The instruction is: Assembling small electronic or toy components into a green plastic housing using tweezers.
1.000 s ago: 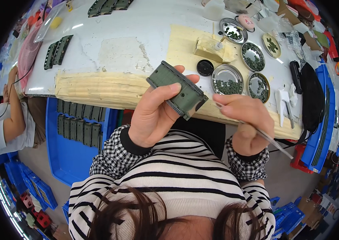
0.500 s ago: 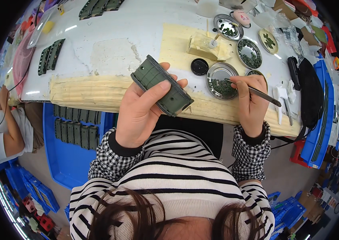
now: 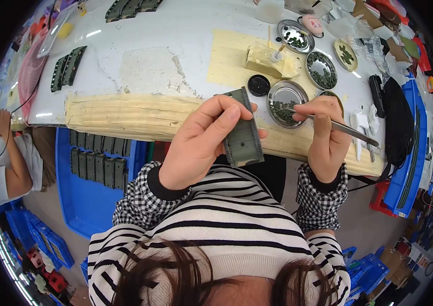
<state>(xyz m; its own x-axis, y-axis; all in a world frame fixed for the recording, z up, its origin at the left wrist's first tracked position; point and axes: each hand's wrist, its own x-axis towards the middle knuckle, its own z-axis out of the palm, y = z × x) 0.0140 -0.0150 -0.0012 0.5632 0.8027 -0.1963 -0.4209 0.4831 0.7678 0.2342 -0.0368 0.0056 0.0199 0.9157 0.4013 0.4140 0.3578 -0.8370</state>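
Note:
A dark green ridged-edge panel piece [image 3: 242, 137] is gripped in my left hand [image 3: 203, 135], which is closed round it above my lap, near the table's front edge. My right hand [image 3: 327, 135] pinches a pair of metal tweezers [image 3: 351, 130]. Their tip end reaches over a round metal dish [image 3: 290, 89] that holds many tiny dark green parts. Whether the tips hold a part is too small to tell. Just left of that dish lies a round black lid [image 3: 258, 85].
More dishes of green parts [image 3: 321, 70] stand behind, near a yellow taped block [image 3: 267, 60]. Similar green pieces [image 3: 68, 69] lie at the table's left. A blue bin [image 3: 81, 204] below holds rows of them. Another person's arm [image 3: 15, 158] shows at far left.
My left hand has shifted right and turned the green piece more upright. My right hand has moved slightly right, and the tweezers remain over the dish of tiny parts.

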